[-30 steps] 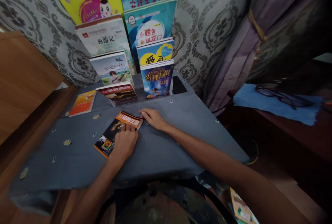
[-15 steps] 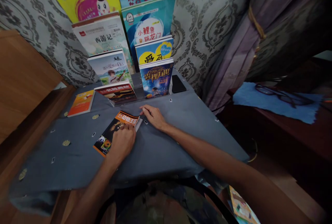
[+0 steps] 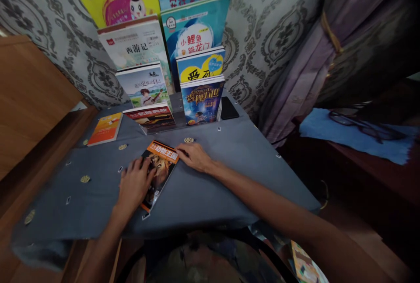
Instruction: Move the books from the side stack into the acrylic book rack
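Observation:
A thin orange and dark animal book (image 3: 160, 172) lies flat on the grey cloth of the table (image 3: 210, 186). My left hand (image 3: 134, 183) rests palm down on the book's left half, fingers spread. My right hand (image 3: 194, 156) lies flat on the cloth, its fingertips touching the book's upper right corner. Neither hand grips anything.
A stepped display stand (image 3: 170, 55) holds several upright books against the patterned wall. An orange booklet (image 3: 105, 128) lies flat at the left, a black phone (image 3: 229, 108) at the back right. A purple curtain (image 3: 305, 60) and a blue cloth (image 3: 354, 134) are on the right.
The book has turned clockwise and slid toward me. My left hand moved left across its cover and opened flat. My right hand stayed by the top corner.

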